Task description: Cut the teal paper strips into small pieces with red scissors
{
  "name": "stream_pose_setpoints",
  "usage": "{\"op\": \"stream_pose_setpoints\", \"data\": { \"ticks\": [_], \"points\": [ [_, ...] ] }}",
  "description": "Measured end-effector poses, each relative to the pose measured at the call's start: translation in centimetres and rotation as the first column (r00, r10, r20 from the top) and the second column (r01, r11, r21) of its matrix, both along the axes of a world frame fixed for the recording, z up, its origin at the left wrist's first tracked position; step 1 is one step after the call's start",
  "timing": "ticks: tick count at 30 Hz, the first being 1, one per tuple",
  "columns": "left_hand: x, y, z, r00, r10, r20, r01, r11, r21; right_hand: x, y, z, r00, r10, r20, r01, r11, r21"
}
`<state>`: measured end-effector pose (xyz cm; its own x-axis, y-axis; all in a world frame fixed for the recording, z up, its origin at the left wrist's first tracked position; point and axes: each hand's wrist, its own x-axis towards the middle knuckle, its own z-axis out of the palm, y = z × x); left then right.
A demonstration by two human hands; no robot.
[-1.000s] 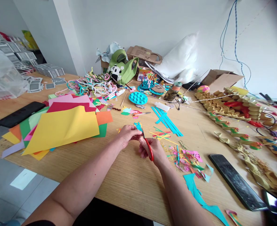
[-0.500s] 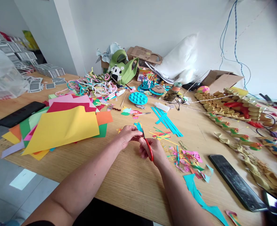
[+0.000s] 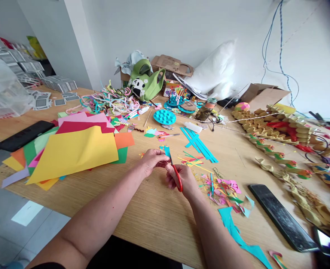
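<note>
Orange-handled scissors (image 3: 179, 179) are gripped in my right hand (image 3: 186, 180), fingers through and around the loops, blades pointing up and away. My left hand (image 3: 153, 161) is pinched closed beside the blades on a small blue piece of paper (image 3: 167, 151), which shows just beyond the fingertips; its lower part is hidden by the fingers. Both hands are close together above the wooden table (image 3: 150, 209). Thin cut paper strips (image 3: 191, 160) lie just right of the blades, and longer blue paper strips (image 3: 200, 144) lie beyond them.
Coloured paper sheets (image 3: 78, 153) are stacked on the left beside a black phone-like slab (image 3: 27, 135). Paper scraps (image 3: 223, 190) and a dark phone (image 3: 283, 216) lie right. Egg-carton pieces (image 3: 277, 123), a blue plate (image 3: 164, 117) and a green bag (image 3: 146, 80) stand farther back.
The blue paper by the blades has shifted slightly to the right and turned a little. My hands and the scissors have hardly moved.
</note>
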<state>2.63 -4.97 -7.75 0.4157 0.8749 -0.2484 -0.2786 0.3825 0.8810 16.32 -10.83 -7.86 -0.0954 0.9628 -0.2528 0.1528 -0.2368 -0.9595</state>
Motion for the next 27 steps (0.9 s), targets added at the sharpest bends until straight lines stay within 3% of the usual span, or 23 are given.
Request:
{"op": "stream_pose_setpoints", "data": {
  "ticks": [11, 18, 27],
  "points": [
    [-0.05, 0.13, -0.05, 0.999, -0.003, -0.035, 0.004, 1.000, 0.018, 0.04, 0.03, 0.12, 1.000, 0.006, 0.001, -0.006, 1.000, -0.007],
    [-0.02, 0.09, 0.18, 0.999, 0.046, -0.009, -0.047, 0.997, -0.053, -0.07, 0.02, 0.25, 1.000, -0.007, 0.002, 0.007, 1.000, -0.013],
    [-0.07, 0.00, 0.04, 0.999, -0.031, -0.011, 0.031, 0.999, 0.020, -0.09, -0.03, 0.18, 1.000, -0.010, -0.011, 0.010, 1.000, -0.005]
  ]
}}
